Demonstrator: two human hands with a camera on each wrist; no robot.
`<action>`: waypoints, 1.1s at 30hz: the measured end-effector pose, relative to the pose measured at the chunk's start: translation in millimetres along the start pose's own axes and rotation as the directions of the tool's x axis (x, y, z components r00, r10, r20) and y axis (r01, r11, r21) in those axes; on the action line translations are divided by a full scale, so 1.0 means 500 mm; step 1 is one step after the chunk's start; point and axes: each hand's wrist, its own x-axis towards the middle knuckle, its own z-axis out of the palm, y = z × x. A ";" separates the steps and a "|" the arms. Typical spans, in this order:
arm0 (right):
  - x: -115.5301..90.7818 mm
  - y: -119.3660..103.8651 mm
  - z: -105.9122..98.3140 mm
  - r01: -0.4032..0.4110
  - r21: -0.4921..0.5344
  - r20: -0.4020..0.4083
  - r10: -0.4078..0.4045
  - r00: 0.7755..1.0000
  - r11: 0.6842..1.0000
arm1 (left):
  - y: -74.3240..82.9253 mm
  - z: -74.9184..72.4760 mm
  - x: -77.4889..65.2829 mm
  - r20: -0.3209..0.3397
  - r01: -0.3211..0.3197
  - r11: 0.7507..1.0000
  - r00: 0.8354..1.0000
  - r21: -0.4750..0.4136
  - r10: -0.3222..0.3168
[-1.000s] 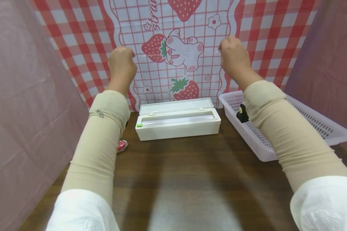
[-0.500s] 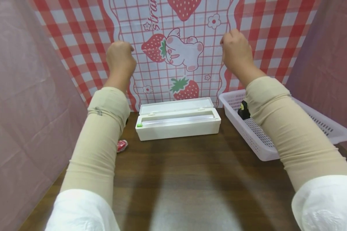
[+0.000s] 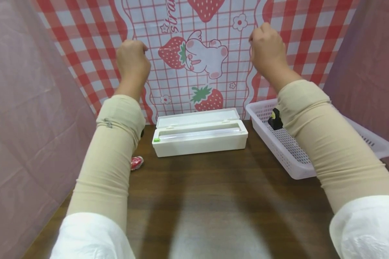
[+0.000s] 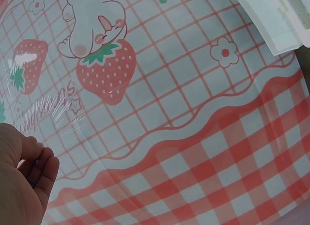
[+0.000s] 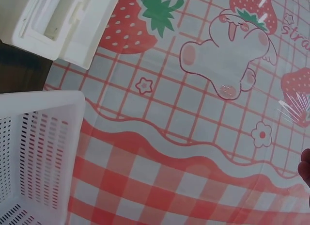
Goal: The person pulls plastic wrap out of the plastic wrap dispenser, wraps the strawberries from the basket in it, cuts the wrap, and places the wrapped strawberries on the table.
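Note:
My left hand point(image 3: 133, 63) is raised in front of the patterned cloth, thumb and fingers pinching clear cling film point(image 4: 46, 108). Creases fan out from that grip in the left wrist view. Opposite it, at about the same height, my right hand point(image 3: 268, 50) pinches the film's other side; only its fingertips show in the right wrist view, where similar creases spread. The film between the hands is nearly invisible from the head. Below them on the table sits a white cling film dispenser point(image 3: 199, 145), its lid point(image 3: 197, 118) tipped back and a clear strip showing in its slot.
A white perforated basket point(image 3: 272, 153) stands at the right, partly behind the right forearm, with a black object point(image 3: 275, 119) inside. A red plastic-wrapped item point(image 3: 137, 163) lies beside the left forearm. The strawberry cloth point(image 3: 181, 84) hangs upright behind; pink curtains point(image 3: 26, 108) flank both sides.
Both hands have risen and drifted slightly apart, still pinching the film. More of the black object in the basket shows as the right arm shifts. The dispenser stays in place.

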 end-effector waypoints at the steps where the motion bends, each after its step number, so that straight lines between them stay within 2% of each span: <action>1: 0.000 0.000 -0.001 -0.002 0.004 0.001 0.002 1.000 1.000 | 0.001 -0.001 0.000 -0.006 0.000 1.000 1.000 -0.003 0.000; 5: 0.002 0.000 -0.007 -0.007 0.015 0.000 0.007 1.000 1.000 | 0.002 -0.006 -0.001 -0.037 -0.019 1.000 0.999 -0.015 0.018; 12: 0.000 0.000 -0.015 0.031 0.016 -0.072 -0.030 0.997 0.999 | 0.004 -0.017 -0.004 -0.064 -0.034 0.999 0.997 -0.034 0.032; 15: -0.008 0.000 -0.020 0.019 0.044 -0.078 -0.015 0.997 0.999 | 0.005 -0.023 -0.010 -0.071 -0.032 0.999 0.997 -0.041 0.029; 19: -0.025 -0.003 -0.028 0.033 0.094 -0.128 -0.021 0.991 0.995 | 0.004 -0.032 -0.029 -0.124 -0.062 0.997 0.991 -0.054 0.055; 23: -0.049 -0.005 -0.035 0.098 0.149 -0.228 -0.062 0.972 0.984 | -0.007 -0.037 -0.054 -0.215 -0.119 0.989 0.972 -0.089 0.098; 25: -0.066 -0.006 -0.039 0.100 0.167 -0.253 -0.055 0.966 0.981 | -0.015 -0.041 -0.068 -0.250 -0.146 0.982 0.962 -0.118 0.113; 28: -0.096 -0.005 -0.044 0.055 0.208 -0.250 -0.001 0.968 0.977 | -0.026 -0.048 -0.089 -0.285 -0.195 0.967 0.948 -0.163 0.143; 31: -0.128 -0.001 -0.053 -0.001 0.282 -0.217 0.065 0.974 0.959 | -0.034 -0.059 -0.112 -0.280 -0.250 0.944 0.942 -0.215 0.185; 33: -0.151 0.002 -0.061 -0.035 0.347 -0.189 0.106 0.976 0.937 | -0.040 -0.067 -0.129 -0.266 -0.304 0.915 0.935 -0.265 0.233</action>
